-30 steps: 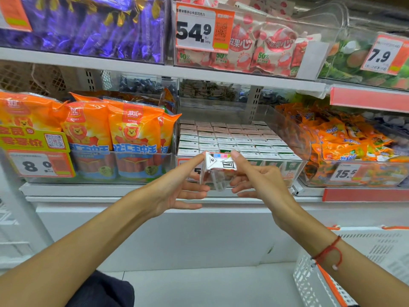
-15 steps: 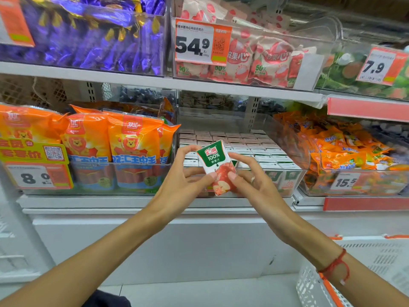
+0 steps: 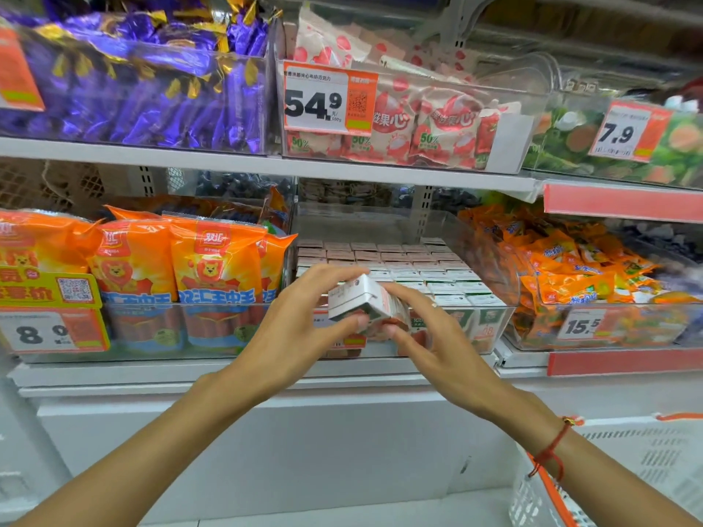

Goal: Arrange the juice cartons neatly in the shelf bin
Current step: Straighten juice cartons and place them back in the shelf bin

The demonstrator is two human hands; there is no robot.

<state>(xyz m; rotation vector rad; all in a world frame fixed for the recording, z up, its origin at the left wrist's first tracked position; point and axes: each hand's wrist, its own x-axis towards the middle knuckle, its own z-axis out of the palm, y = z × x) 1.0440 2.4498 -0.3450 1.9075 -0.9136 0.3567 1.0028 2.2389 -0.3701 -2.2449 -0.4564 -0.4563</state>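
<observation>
A small white and green juice carton [image 3: 363, 303] is held tilted in front of the clear shelf bin [image 3: 490, 260]. My left hand [image 3: 300, 329] pinches its left side between thumb and fingers. My right hand [image 3: 430, 336] grips its right side from below and the front. Several rows of matching cartons [image 3: 411, 266] stand upright in the bin, tops showing. The bin's front left corner is hidden behind my hands.
Orange sausage packs [image 3: 175, 268] fill the bin to the left, orange snack bags [image 3: 570, 268] the bin to the right. An upper shelf [image 3: 266, 165] with purple and pink bags overhangs closely. A white basket [image 3: 627, 473] with orange trim stands at the lower right.
The carton has been turned from showing its printed front to lying tilted with a white face up. Both hands have moved slightly up toward the bin.
</observation>
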